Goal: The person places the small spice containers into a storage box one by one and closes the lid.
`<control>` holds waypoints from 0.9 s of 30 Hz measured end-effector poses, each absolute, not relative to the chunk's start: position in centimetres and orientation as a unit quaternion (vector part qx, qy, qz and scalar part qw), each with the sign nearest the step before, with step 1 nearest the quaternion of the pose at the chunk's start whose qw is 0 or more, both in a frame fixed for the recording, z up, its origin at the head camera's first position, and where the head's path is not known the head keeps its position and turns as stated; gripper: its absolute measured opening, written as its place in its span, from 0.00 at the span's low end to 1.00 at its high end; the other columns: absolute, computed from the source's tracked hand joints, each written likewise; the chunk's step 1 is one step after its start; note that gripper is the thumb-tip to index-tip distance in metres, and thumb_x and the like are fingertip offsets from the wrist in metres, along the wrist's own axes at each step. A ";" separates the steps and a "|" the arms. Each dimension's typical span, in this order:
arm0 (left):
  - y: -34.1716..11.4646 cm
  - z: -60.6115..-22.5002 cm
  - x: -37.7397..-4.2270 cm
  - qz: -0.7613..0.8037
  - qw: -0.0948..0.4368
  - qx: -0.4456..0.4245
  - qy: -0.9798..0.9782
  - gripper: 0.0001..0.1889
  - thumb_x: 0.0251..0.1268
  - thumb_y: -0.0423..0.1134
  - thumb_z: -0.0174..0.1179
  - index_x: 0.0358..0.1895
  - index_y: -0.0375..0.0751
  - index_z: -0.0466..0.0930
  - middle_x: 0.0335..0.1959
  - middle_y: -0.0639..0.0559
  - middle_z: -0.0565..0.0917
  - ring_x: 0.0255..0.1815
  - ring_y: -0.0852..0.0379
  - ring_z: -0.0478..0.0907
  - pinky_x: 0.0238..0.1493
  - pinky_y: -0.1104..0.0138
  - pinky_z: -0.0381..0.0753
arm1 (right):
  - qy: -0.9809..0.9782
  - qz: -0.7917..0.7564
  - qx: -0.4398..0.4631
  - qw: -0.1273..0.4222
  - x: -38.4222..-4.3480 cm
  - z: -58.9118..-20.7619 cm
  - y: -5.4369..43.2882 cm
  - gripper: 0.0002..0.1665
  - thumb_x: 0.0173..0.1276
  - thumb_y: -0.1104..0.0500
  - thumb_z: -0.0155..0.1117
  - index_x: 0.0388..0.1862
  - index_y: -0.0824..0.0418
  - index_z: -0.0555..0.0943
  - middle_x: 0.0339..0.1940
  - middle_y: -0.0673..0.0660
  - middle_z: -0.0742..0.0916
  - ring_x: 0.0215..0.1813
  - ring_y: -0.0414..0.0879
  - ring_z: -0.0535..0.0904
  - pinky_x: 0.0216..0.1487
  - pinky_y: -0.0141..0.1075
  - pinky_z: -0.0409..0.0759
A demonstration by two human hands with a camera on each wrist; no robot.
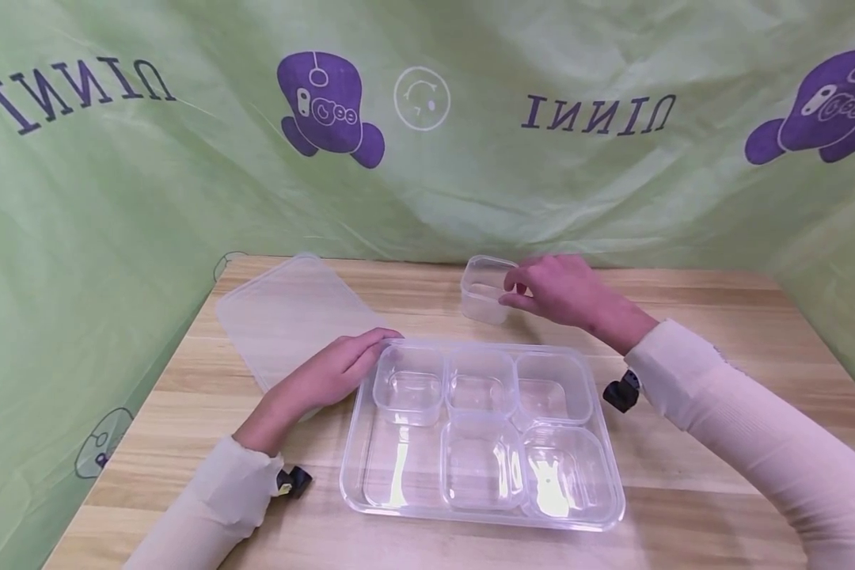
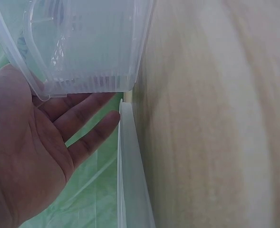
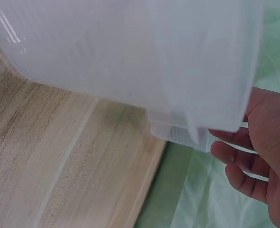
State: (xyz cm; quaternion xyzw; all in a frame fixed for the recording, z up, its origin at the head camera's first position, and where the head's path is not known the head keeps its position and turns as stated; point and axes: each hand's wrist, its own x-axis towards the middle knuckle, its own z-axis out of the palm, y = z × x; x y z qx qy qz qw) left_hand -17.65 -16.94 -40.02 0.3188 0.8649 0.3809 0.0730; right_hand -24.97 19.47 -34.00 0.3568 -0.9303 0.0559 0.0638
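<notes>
My left hand (image 1: 342, 366) is at the back left corner of a large clear plastic tray (image 1: 392, 514). In the left wrist view its fingers (image 2: 85, 111) reach fairly straight beneath the rim, while the thumb is mostly hidden by the tray. Several clear square cups (image 1: 480, 463) stand inside the tray, and its front left part holds none. Beyond it, near the table's back edge, my right hand (image 1: 559, 289) pinches the right side of another clear cup (image 1: 480, 297) between thumb and bent fingers. The tray partly hides that cup (image 3: 178, 135) in the right wrist view.
A flat translucent lid (image 1: 285, 305) lies on the wooden table (image 1: 712, 475) at the back left, partly behind the left hand. Green printed cloth (image 1: 470, 190) hangs behind and on both sides. A black wrist camera (image 1: 621, 392) sits just right of the tray.
</notes>
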 end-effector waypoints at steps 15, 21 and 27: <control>-17.0 -40.1 -17.7 0.382 0.075 0.316 0.866 0.18 0.86 0.39 0.42 0.65 0.43 0.78 0.63 0.52 0.82 0.69 0.55 0.73 0.72 0.56 0.68 | -0.922 0.050 0.377 0.068 -24.9 -34.3 19.3 0.09 0.71 0.56 0.71 0.29 0.51 0.84 0.25 0.47 0.81 0.27 0.43 0.76 0.26 0.46 0.78; -17.0 -40.0 -17.6 0.382 0.072 0.318 0.865 0.18 0.86 0.39 0.42 0.65 0.43 0.78 0.63 0.52 0.81 0.69 0.55 0.73 0.71 0.56 0.69 | -0.924 0.045 0.375 0.066 -24.9 -34.2 19.3 0.08 0.71 0.57 0.69 0.30 0.51 0.84 0.27 0.48 0.82 0.27 0.43 0.76 0.26 0.45 0.77; -17.0 -40.1 -17.6 0.383 0.078 0.312 0.866 0.18 0.87 0.40 0.42 0.66 0.45 0.78 0.64 0.53 0.81 0.69 0.56 0.73 0.71 0.56 0.68 | -0.925 0.044 0.373 0.058 -24.8 -34.3 19.2 0.06 0.72 0.53 0.71 0.34 0.52 0.87 0.28 0.46 0.85 0.28 0.43 0.79 0.27 0.45 0.79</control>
